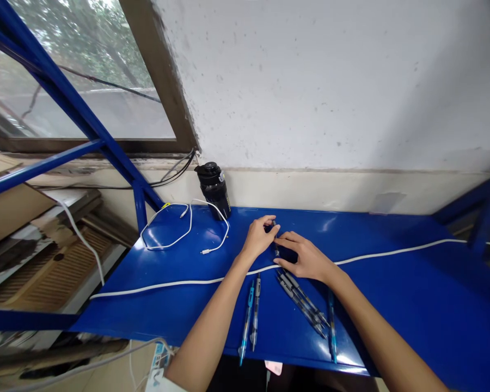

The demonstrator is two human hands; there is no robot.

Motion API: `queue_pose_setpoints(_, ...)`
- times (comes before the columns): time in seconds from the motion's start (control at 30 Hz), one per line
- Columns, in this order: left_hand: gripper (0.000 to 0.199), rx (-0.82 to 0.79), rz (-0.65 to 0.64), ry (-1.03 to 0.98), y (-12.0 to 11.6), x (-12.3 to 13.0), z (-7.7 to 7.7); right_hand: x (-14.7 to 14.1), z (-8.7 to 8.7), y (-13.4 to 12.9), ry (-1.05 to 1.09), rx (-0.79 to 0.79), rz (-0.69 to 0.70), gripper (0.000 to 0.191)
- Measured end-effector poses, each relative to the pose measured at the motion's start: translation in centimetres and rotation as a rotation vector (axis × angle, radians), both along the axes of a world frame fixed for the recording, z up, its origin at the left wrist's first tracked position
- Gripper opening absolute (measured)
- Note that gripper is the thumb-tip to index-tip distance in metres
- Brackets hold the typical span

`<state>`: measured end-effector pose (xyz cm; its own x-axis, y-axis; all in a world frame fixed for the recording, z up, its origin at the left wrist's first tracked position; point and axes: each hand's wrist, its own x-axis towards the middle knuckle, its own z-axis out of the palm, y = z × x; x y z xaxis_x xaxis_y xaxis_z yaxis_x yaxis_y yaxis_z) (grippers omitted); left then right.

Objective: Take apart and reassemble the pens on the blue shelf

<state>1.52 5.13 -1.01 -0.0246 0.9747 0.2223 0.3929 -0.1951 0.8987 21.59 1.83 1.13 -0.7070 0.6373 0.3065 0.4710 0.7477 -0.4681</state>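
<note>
Just beyond the long white cable (179,282), our left hand (260,238) curls its fingers in on a small dark object (270,227), pinching it, though the fingers hide most of it and we cannot say for sure that it is a pen. Our right hand (304,257) arches beside it, half open, fingertips reaching in; whether it has hold of anything we cannot tell. We judge the object light, stiff and smooth, best gripped along its body. On the near side of the cable lie slim retractable pens (300,299) with clear barrels and blue or black trim, on glossy blue-painted sheet metal (396,294). Past the cable sit a coiled white charging cord (188,231) and a black-capped bottle (213,190).
</note>
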Motion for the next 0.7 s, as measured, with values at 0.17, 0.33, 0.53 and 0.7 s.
queue_pose_setpoints(0.17, 0.032, -0.006, -0.003, 0.022, -0.15, 0.04, -0.04, 0.09, -0.06, 0.04, 0.003, -0.006, -0.011, 0.054)
queue_pose_setpoints(0.33, 0.029, 0.014, -0.020, 0.050, -0.23, 0.09, 0.02, 0.04, 0.04, 0.01, -0.003, -0.002, -0.009, 0.051)
queue_pose_setpoints(0.53, 0.027, 0.005, -0.046, 0.042, 0.02, -0.39, -0.04, 0.05, 0.05, 0.02, 0.008, -0.005, 0.001, 0.048)
queue_pose_setpoints(0.7, 0.027, -0.013, -0.049, 0.023, 0.13, -0.52, -0.20, 0.04, 0.13, -0.03, 0.005, -0.006, -0.004, 0.050)
